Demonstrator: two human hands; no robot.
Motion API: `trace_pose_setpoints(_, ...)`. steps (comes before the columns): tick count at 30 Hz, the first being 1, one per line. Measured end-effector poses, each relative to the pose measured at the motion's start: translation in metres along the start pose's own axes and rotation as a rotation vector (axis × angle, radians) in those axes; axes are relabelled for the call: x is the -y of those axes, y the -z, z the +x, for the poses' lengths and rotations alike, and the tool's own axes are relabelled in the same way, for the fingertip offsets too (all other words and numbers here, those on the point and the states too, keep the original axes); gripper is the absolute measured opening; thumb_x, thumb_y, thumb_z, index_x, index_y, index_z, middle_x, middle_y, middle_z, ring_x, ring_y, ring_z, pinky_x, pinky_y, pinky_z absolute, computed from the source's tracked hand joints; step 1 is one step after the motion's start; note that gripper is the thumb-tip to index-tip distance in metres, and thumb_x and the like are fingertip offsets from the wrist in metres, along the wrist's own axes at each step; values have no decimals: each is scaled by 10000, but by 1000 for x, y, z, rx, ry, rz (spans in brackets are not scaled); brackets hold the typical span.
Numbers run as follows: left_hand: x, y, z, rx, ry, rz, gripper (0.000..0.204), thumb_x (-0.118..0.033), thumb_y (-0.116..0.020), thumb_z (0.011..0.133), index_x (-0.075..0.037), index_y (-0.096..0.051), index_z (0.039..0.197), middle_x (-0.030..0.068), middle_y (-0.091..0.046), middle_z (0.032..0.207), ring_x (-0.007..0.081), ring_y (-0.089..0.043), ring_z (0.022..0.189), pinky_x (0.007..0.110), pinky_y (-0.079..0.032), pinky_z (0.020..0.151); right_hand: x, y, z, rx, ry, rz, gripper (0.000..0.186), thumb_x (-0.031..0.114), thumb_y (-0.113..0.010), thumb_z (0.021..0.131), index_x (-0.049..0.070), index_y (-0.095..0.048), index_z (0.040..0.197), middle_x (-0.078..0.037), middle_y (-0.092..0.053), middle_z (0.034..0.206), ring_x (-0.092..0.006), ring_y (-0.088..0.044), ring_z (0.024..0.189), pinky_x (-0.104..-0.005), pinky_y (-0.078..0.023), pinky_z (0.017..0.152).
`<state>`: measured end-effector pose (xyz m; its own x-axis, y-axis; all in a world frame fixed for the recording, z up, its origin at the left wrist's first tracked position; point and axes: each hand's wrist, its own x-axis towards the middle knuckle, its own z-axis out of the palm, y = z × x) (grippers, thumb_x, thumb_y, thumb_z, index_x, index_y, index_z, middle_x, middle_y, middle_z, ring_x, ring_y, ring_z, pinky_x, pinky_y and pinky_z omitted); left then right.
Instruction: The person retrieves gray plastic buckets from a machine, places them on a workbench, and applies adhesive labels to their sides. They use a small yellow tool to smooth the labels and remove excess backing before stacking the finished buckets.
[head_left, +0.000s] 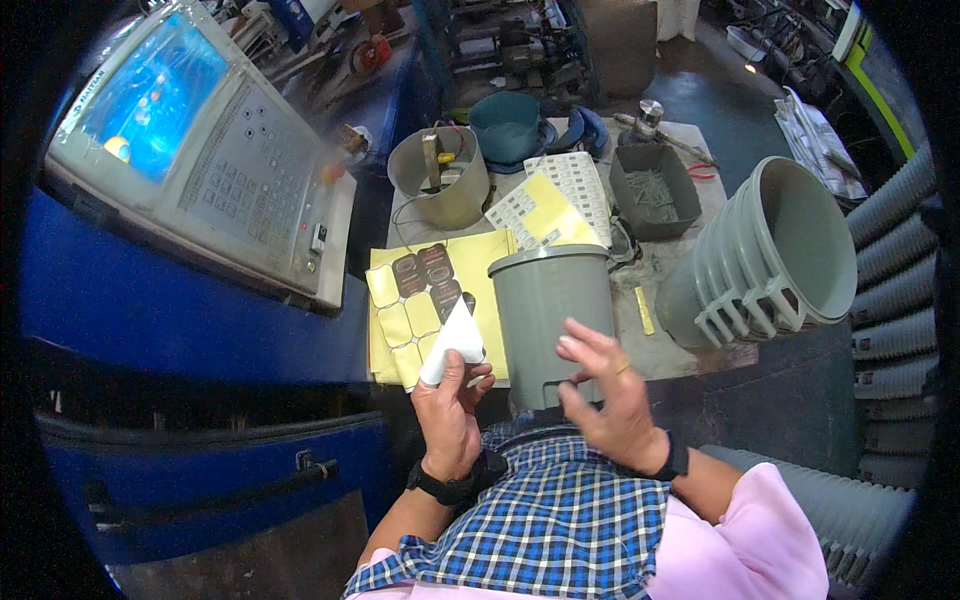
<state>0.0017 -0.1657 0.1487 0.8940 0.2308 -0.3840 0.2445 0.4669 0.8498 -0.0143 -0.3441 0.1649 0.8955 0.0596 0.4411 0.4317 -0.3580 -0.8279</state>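
Observation:
My left hand [452,415] pinches the lower edge of a yellow label sheet [412,318], whose corner is curled over to show its white back. Several dark oval-cornered labels are still on the sheet, beside bare yellow spaces. Just to the right, a grey plastic bucket [552,310] stands upside down at the table's near edge. My right hand [615,405] is held over its lower front, fingers apart and slightly blurred, with a gold-coloured band on one finger. I see nothing held in it; whether it touches the bucket I cannot tell.
A stack of grey buckets [755,260] lies tilted at the right. Behind are a label sheet [545,210], a box of nails or pins [655,185], a tool tub [440,190] and a dark green bowl [505,130]. A machine control panel [240,170] stands left. More stacked buckets [895,300] line the far right.

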Motion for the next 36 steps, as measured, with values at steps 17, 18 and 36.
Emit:
trace_pose_setpoints(17, 17, -20, -21, 32, -374, 256, 277, -123, -698, 832, 33, -636, 1053, 119, -663, 980, 157, -618, 893, 272, -500, 750, -9, -17, 19, 140, -464, 248, 184, 126, -637, 783, -50, -622, 837, -173, -650, 797, -262, -638, 744, -339, -499, 668)
trace_pose_setpoints(18, 17, -21, -21, 39, -390, 268, 275, -122, -700, 831, 32, -639, 1049, 119, -664, 975, 156, -619, 885, 271, -499, 747, -10, -16, 19, 142, -469, 252, 190, 131, -636, 782, -51, -620, 835, -178, -648, 792, -264, -638, 741, -342, -499, 665)
trace_pose_setpoints(36, -2, -29, 5, 90, 133, -16, 177, -183, -582, 900, -66, -582, 1033, 47, -639, 856, 134, -610, 711, 281, -526, 625, -38, 8, 16, -1, -114, 14, 194, -16, -617, 742, 29, -619, 931, -116, -599, 795, -220, -609, 664, -338, -496, 586)
